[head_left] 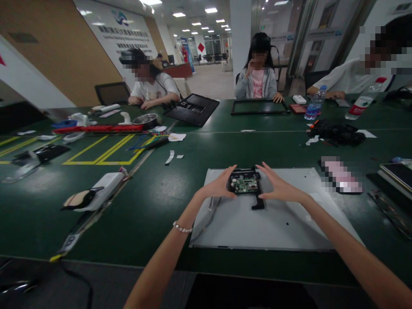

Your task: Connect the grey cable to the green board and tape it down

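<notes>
A green circuit board (245,184) in a black plastic frame (258,201) is over the far part of a flat grey metal panel (273,227). My left hand (220,183) grips the frame's left edge, thumb nearer me and fingers at the far side. On the other side, my right hand (275,183) holds the frame's right edge the same way. A downward arm of the frame ends in a small foot close to my right thumb. From the left of the board a thin grey cable (212,216) runs down over the panel.
A pink phone (343,175) lies right of the panel, near stacked dark items (397,174). A white power strip (104,189) is at left. Two bottles (315,103) stand far right. Across the green table (154,231) sit several people, with a black frame (260,112) and black cover (193,109).
</notes>
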### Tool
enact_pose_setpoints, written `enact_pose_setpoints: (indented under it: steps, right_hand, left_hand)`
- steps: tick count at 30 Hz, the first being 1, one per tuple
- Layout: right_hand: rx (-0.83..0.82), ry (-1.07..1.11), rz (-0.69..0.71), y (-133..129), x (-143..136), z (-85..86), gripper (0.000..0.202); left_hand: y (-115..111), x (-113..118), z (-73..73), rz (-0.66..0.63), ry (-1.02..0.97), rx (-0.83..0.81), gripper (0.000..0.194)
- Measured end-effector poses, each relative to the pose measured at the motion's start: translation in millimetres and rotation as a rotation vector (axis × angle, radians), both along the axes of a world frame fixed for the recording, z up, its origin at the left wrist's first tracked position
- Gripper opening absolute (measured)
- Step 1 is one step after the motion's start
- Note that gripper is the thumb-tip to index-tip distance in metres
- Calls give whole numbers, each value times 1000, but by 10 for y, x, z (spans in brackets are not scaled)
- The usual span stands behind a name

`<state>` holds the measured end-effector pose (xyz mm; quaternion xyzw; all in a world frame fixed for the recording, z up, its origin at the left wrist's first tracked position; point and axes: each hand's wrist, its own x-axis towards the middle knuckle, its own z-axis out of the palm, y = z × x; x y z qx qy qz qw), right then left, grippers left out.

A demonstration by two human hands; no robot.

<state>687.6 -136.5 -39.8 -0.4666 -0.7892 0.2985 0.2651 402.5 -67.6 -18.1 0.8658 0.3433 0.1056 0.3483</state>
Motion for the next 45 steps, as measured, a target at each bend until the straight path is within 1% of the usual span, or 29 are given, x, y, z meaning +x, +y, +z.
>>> enact_pose_setpoints:
  steps: [2, 4, 6, 8, 12, 15, 19, 23, 27, 31, 35, 39, 45]
  right_hand:
    - [2, -7, 62, 137, -74, -48, 104]
    - [23, 3, 90, 222, -118, -76, 103]
    - [58, 30, 84, 246, -137, -71, 101]
    - [102, 60, 64, 210, -132, -38, 97]
    - [162, 60, 43, 6, -44, 42, 92]
    - [165, 35, 18, -209, 79, 59, 91]
    - [133, 17, -35, -478, 257, 16, 89]
    - [98, -1, -61, -633, 365, -65, 88]
    - [57, -8, -77, -687, 370, -135, 89]
    - [67, -39, -101, -693, 322, -191, 90]
    - [77, -63, -108, -645, 269, -218, 91]
    - [80, -67, -108, -558, 198, -207, 90]
    - [87, -44, -96, -485, 140, -205, 90]
  left_hand:
    - [28, 6, -29, 1, -42, 7, 116]
    - [19, 8, -33, 19, -74, 24, 115]
    - [-15, 17, -14, 37, -90, 42, 114]
    - [-70, 39, 18, 43, -95, 47, 113]
    - [-240, 150, 73, 5, -110, 68, 111]
    - [-410, 288, 71, -18, -139, 95, 112]
    - [-606, 465, 29, -39, -176, 66, 111]
    - [-697, 543, -14, -70, -152, 27, 110]
    - [-725, 534, -85, -61, -82, 21, 118]
    - [-718, 490, -137, -51, -34, 11, 122]
    - [-651, 409, -114, -55, -32, -23, 121]
    - [-565, 319, -82, -67, -31, -22, 120]
    - [-503, 255, -94, -73, -50, -18, 120]
